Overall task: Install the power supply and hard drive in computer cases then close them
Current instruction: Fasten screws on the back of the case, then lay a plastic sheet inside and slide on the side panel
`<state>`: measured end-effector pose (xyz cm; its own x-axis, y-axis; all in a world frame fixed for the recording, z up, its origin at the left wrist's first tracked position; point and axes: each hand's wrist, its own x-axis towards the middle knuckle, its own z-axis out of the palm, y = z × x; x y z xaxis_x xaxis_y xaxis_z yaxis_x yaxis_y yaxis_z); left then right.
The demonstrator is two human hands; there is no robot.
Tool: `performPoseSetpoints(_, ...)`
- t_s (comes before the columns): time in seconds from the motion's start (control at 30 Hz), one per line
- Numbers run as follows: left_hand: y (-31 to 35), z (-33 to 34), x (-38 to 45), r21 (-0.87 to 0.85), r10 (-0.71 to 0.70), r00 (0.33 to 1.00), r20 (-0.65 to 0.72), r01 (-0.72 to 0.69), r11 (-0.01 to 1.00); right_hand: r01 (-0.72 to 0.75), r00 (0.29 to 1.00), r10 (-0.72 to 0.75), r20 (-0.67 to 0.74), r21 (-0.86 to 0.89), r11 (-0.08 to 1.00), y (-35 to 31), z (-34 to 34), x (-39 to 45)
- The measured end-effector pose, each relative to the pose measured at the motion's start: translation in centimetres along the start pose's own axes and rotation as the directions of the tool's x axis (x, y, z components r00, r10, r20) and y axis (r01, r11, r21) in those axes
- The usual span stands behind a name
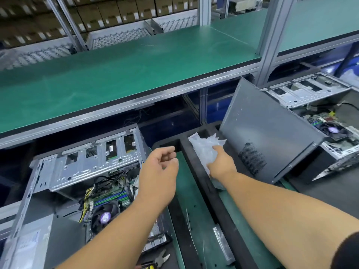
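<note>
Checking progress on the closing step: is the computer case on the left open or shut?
Open. The left computer case has no side panel on: its motherboard, CPU fan and cables show.

I see computer assembly workshop: green-matted counter (pixel 196 206), aluminium-framed shelf (pixel 124 74) above, open computer cases (pixel 83 171) along counter's far edge, stacked cardboard boxes (pixel 108 14) behind.

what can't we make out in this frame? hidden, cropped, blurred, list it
Head view only:
- Right hand fingertips: buried in the clear plastic bag, so its contents are unreadable.
- Left case: the left hand and forearm cover its right side; the picture edge crops its lower left corner.
- Right case: partly behind the leaning side panel.
- Pliers: handles cropped at the bottom edge.
- Boxes: blurred labels.
</note>
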<state>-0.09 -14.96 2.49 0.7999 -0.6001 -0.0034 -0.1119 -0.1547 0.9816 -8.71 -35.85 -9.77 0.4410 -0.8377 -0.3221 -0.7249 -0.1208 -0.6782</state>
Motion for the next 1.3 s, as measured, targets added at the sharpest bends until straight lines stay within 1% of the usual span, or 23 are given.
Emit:
performPoseSetpoints(0.07, 0.2, -1.5, 0.7, -0.057, -0.02, 0.998, -0.061, 0.016, 0.998, 0.012, 0.998, 0.0, -0.068, 0.171, 0.985, -0.4, -1.1, -0.2)
performPoseSetpoints(0.13, 0.4, -3.1, 1.1, -0.069, -0.031, 0.996, -0.088, 0.025, 0.997, 0.063, 0.986, -0.003, -0.164, 0.359, 0.931, -2.0, -2.9, -1.3)
performPoseSetpoints(0.23, 1.0, -5.3, 1.4, -0.04, -0.048, 0.998, -0.044, 0.046, 0.998, 0.117, 0.978, 0.037, -0.204, 0.692, 0.712, -6.5, -6.5, -5.2)
performPoseSetpoints(0.27, 1.4, -6.0, 1.4, -0.033, -0.054, 0.998, -0.017, 0.054, 0.998, 0.118, 0.985, 0.021, -0.169, 0.766, 0.632, -8.1, -7.5, -6.7)
performPoseSetpoints(0.33, 2.6, -7.4, 1.3, -0.067, -0.067, 0.997, 0.041, 0.07, 0.995, 0.049, 0.994, -0.105, -0.004, 0.901, 0.43, -11.5, -8.5, -9.9)
performPoseSetpoints(0.37, 3.3, -8.2, 1.1, -0.128, -0.083, 0.994, 0.069, 0.092, 0.988, -0.021, 0.978, -0.187, 0.098, 0.926, 0.377, -13.1, -8.5, -11.5)
performPoseSetpoints(0.4, 4.0, -9.1, 0.8, -0.211, -0.117, 0.988, 0.097, 0.135, 0.968, -0.069, 0.953, -0.249, 0.174, 0.923, 0.378, -14.3, -8.1, -12.9)
performPoseSetpoints(0.43, 4.5, -10.2, 0.6, -0.3, -0.144, 0.981, 0.132, 0.178, 0.937, -0.087, 0.933, -0.288, 0.217, 0.91, 0.405, -15.5, -7.5, -14.2)
performPoseSetpoints(0.5, 5.0, -12.9, 0.0, -0.406, -0.121, 0.972, 0.2, 0.195, 0.893, -0.062, 0.919, -0.315, 0.239, 0.874, 0.482, -17.2, -5.7, -16.5)
performPoseSetpoints(0.57, 4.3, -16.3, -0.8, -0.361, -0.03, 0.972, 0.232, 0.115, 0.925, -0.058, 0.921, -0.293, 0.258, 0.833, 0.55, -18.0, -3.6, -18.6)
performPoseSetpoints(0.67, 2.8, -21.4, -2.5, -0.065, 0.092, 0.937, 0.337, -0.074, 0.995, -0.201, 0.944, -0.101, 0.315, 0.787, 0.583, -17.7, -0.4, -20.7)
performPoseSetpoints(0.73, 1.8, -23.9, -3.8, 0.202, 0.091, 0.92, 0.382, -0.179, 0.963, -0.285, 0.933, -0.01, 0.359, 0.755, 0.59, -17.3, 1.4, -22.0)
performPoseSetpoints(0.8, 0.7, -25.3, -4.7, 0.427, 0.098, 0.95, 0.296, -0.224, 0.876, -0.311, 0.919, -0.014, 0.394, 0.746, 0.589, -17.1, 2.6, -23.0)
performPoseSetpoints(0.83, 0.4, -25.8, -5.2, 0.467, 0.088, 0.974, 0.211, -0.18, 0.866, -0.31, 0.915, -0.034, 0.401, 0.756, 0.577, -17.1, 2.9, -23.4)
performPoseSetpoints(0.87, -0.1, -26.2, -5.4, 0.434, 0.071, 0.989, 0.129, -0.12, 0.893, -0.283, 0.921, -0.056, 0.386, 0.76, 0.585, -17.1, 3.2, -23.5)
performPoseSetpoints(0.93, -1.0, -26.9, -5.7, 0.268, 0.031, 0.999, 0.023, -0.036, 0.963, -0.134, 0.948, -0.12, 0.293, 0.715, 0.686, -17.0, 3.4, -23.5)
performPoseSetpoints(1.0, -1.5, -27.5, -5.9, 0.191, -0.041, 0.998, -0.058, 0.051, 0.98, 0.095, 0.959, -0.227, 0.17, 0.56, 0.823, -16.7, 3.5, -23.6)
performPoseSetpoints(1.07, -2.1, -27.9, -6.2, 0.197, -0.063, 0.994, -0.087, 0.079, 0.977, 0.293, 0.928, -0.352, 0.121, 0.347, 0.891, -16.2, 3.8, -23.7)
performPoseSetpoints(1.1, -2.3, -28.1, -6.3, 0.218, -0.049, 0.997, -0.066, 0.063, 0.974, 0.361, 0.909, -0.396, 0.126, 0.232, 0.903, -15.8, 4.0, -23.5)
performPoseSetpoints(1.17, -2.6, -28.6, -6.5, 0.213, -0.043, 0.996, 0.075, 0.026, 0.977, 0.433, 0.891, -0.425, 0.16, -0.014, 0.901, -15.2, 4.3, -23.0)
performPoseSetpoints(1.23, -2.7, -29.1, -6.8, 0.189, -0.104, 0.963, 0.25, 0.056, 0.98, 0.443, 0.896, -0.424, 0.136, -0.187, 0.877, -14.5, 4.5, -22.5)
performPoseSetpoints(1.27, -2.9, -29.1, -6.9, 0.24, -0.135, 0.945, 0.297, 0.063, 0.969, 0.429, 0.903, -0.413, 0.117, -0.237, 0.872, -14.1, 4.7, -22.2)
performPoseSetpoints(1.3, -3.2, -29.0, -6.8, 0.327, -0.152, 0.941, 0.303, 0.048, 0.944, 0.401, 0.916, -0.387, 0.105, -0.271, 0.875, -13.9, 4.9, -22.1)
